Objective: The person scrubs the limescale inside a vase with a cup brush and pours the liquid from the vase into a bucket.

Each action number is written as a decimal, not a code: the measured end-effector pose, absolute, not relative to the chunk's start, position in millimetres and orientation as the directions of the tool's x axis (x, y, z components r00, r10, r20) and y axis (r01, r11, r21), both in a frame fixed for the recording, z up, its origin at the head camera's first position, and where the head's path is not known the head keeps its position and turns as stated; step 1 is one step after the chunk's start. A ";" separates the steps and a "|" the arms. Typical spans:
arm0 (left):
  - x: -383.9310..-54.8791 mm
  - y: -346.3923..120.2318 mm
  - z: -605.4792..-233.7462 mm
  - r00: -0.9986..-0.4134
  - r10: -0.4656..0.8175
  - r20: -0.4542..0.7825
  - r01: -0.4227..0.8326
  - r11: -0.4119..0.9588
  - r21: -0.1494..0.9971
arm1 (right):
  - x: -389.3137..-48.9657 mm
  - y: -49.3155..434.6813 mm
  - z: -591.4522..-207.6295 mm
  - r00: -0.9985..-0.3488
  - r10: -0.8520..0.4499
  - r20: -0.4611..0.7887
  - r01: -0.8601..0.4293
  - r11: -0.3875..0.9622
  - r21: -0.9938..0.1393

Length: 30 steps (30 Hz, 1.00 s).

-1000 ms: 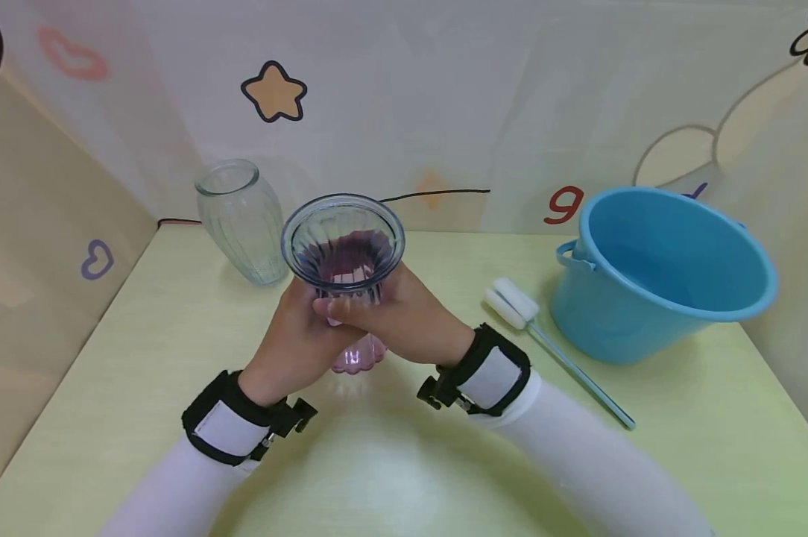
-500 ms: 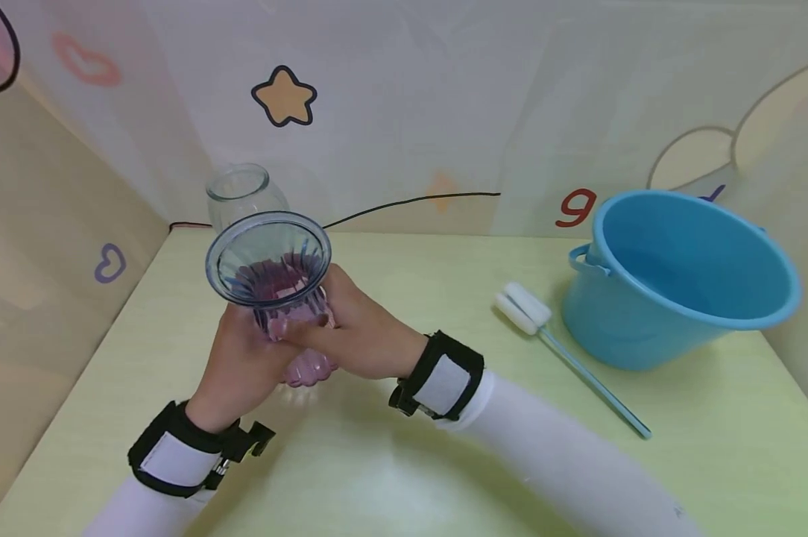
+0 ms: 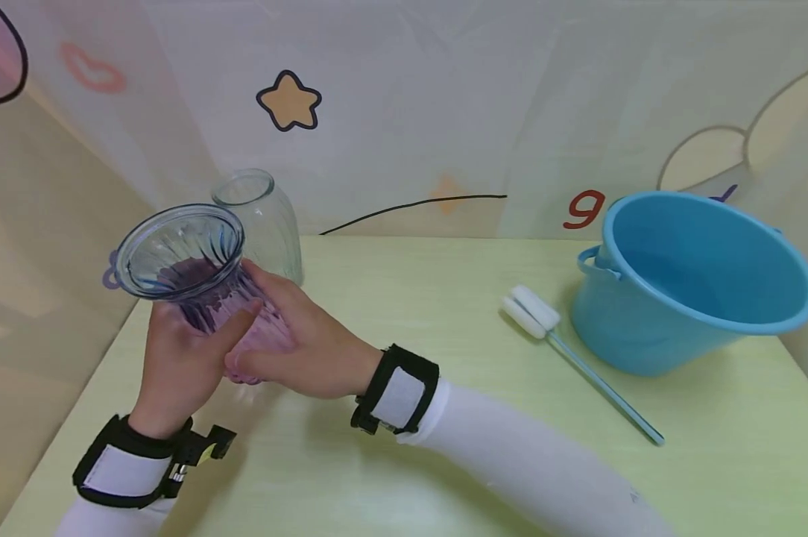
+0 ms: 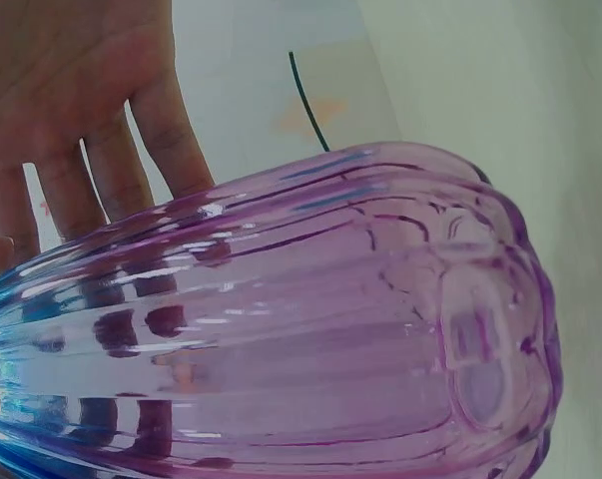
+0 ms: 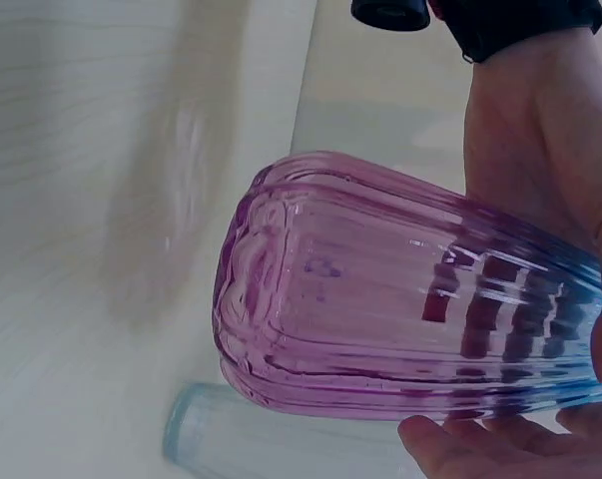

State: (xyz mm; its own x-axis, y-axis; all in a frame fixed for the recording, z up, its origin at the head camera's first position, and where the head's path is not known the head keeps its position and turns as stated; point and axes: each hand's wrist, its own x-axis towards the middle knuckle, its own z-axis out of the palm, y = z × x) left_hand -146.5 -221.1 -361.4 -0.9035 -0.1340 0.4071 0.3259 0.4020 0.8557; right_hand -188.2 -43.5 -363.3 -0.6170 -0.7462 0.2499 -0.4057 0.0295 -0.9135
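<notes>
A ribbed glass vase, blue at its flared mouth and pink-purple toward the base, is held tilted above the table, mouth leaning up to the left. My left hand grips it near the neck from the left, thumb across the front. From the right, my right hand holds the body, its thumb low on the near side. Most fingers are hidden behind the glass in the head view. The scalloped pink base shows in the left wrist view. Behind the held vase stands a clear glass vase, partly covered by it.
On the right of the pale green table stands a light blue bucket. A bottle brush with a white sponge head and blue handle lies left of it. A patterned cloth wall rises along the table's back edge.
Both hands have carried the coloured vase to the left, and it leans further left now. My right hand sits lower on its body. The head view has shifted slightly.
</notes>
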 end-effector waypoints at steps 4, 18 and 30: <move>-148.5 -231.3 -361.2 -0.888 -0.172 0.427 0.331 0.404 0.853 | -188.1 -56.3 -363.0 -0.613 -0.749 0.250 -0.405 0.026 -0.914; -158.0 -265.6 -363.8 -0.841 -0.314 0.441 0.342 0.324 0.882 | -197.9 -104.9 -366.2 -0.583 -0.765 0.273 -0.453 0.027 -0.891; -177.4 -285.3 -373.2 -0.820 -0.372 0.435 0.360 0.256 0.897 | -211.4 -132.4 -374.4 -0.627 -0.742 0.236 -0.447 0.094 -0.890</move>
